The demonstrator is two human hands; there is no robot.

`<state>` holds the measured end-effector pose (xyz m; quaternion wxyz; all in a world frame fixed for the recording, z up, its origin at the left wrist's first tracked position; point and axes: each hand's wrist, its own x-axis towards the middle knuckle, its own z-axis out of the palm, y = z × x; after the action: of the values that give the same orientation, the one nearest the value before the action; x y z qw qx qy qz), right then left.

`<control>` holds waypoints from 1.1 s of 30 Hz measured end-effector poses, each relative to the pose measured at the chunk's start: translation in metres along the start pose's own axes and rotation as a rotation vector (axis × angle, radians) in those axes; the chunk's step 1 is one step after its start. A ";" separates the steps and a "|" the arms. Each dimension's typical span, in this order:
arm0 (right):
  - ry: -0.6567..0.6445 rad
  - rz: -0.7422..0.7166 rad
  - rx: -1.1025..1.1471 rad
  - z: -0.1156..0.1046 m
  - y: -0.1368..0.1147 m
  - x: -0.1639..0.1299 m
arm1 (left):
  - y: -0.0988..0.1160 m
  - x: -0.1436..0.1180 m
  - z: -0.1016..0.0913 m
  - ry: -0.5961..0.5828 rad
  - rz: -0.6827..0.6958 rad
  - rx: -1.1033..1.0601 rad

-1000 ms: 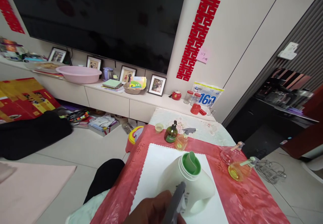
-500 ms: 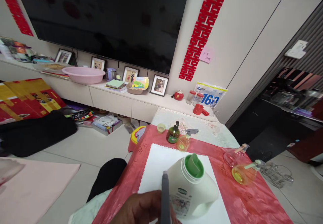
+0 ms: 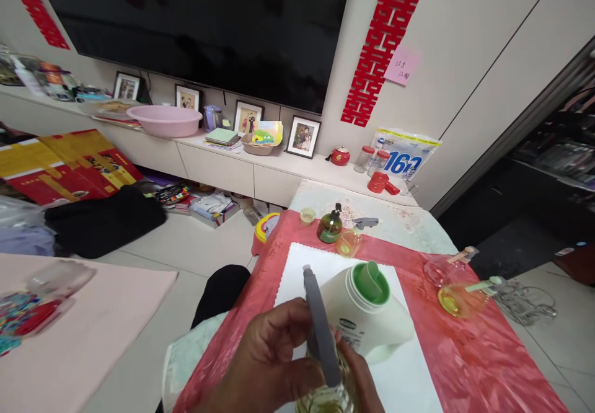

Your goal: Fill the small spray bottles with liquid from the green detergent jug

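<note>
In front of me I hold a clear spray bottle with a grey trigger head and pale yellow liquid in it. My left hand closes its fingers on the grey head and the neck. Around the right side of the bottle wraps my right hand, partly hidden behind the grey head. Just beyond stands a large white jug, uncapped, with a green spout in its mouth. The jug rests on a white scalloped mat.
Beyond the mat stand a green pump bottle, a second grey-headed spray bottle and a small pale cup. At the right, a pink spray bottle and a yellow one are on the red tablecloth.
The spray bottle's grey head now leans, its top to the left. More of my left hand shows, and my right hand has come into clear view. The camera view has shifted.
</note>
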<state>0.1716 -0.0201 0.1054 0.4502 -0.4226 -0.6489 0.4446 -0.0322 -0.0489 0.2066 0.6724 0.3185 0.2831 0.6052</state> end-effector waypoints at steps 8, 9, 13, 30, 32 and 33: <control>0.191 -0.257 -0.421 0.027 0.040 -0.010 | 0.001 -0.005 0.007 0.124 0.042 -0.006; 0.185 -0.263 -0.423 0.028 0.040 -0.010 | 0.001 -0.005 0.007 0.126 0.044 -0.004; 0.107 -0.316 -0.406 0.017 0.039 0.000 | 0.000 -0.005 0.004 0.097 0.041 0.001; 0.075 -0.413 -0.504 0.018 0.029 -0.001 | -0.003 -0.006 0.006 0.088 0.091 -0.060; 0.172 -0.391 -0.551 0.024 0.011 -0.007 | -0.002 -0.006 0.009 0.116 0.086 -0.067; 0.215 -0.375 -0.569 0.028 0.001 -0.012 | -0.003 -0.006 0.009 0.130 0.079 -0.070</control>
<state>0.1480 -0.0367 0.0962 0.4542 -0.4488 -0.7619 0.1087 -0.0241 -0.0558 0.2104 0.6389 0.2656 0.2921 0.6603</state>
